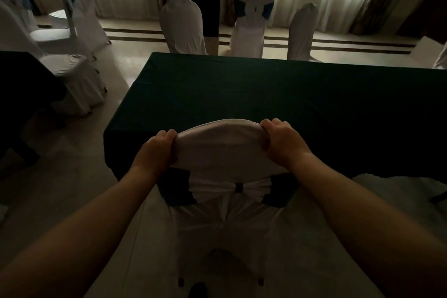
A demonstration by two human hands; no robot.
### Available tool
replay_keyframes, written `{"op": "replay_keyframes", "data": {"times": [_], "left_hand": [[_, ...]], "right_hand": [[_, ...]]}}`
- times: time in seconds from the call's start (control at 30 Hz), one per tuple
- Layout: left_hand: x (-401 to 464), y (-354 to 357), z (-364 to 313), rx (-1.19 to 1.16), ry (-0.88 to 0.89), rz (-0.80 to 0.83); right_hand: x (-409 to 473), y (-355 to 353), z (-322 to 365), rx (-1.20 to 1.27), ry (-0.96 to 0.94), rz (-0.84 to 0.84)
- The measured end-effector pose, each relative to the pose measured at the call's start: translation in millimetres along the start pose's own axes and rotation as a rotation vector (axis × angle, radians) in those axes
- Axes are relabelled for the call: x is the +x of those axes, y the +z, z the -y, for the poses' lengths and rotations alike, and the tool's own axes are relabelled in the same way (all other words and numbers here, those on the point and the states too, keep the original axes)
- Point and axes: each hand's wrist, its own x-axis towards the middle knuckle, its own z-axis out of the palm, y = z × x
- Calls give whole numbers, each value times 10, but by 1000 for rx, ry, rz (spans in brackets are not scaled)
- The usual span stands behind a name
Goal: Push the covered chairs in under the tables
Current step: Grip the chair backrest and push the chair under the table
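A chair in a white cover stands right in front of me, its back towards me, with a dark sash and a white bow across it. The top of its back reaches the near edge of a table under a dark green cloth. My left hand grips the top left corner of the chair back. My right hand grips the top right corner. The seat is hidden behind the chair back.
Three covered chairs stand at the table's far side near curtained windows. More covered chairs sit at the left beside another dark table. White fabric lies at my right. The tiled floor runs along the left.
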Motion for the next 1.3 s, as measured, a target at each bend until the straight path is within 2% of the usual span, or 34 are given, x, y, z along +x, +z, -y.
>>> {"op": "replay_keyframes", "data": {"times": [0.17, 0.53, 1.0, 1.3], "left_hand": [[521, -23, 73, -11, 26, 16], [705, 191, 348, 8, 127, 74], [853, 621, 238, 75, 49, 85], [1106, 735, 196, 37, 34, 70]], "right_hand": [[506, -62, -91, -36, 39, 40], [475, 258, -80, -58, -35, 42], [625, 695, -361, -88, -70, 45], [936, 773, -526, -81, -9, 44]]}}
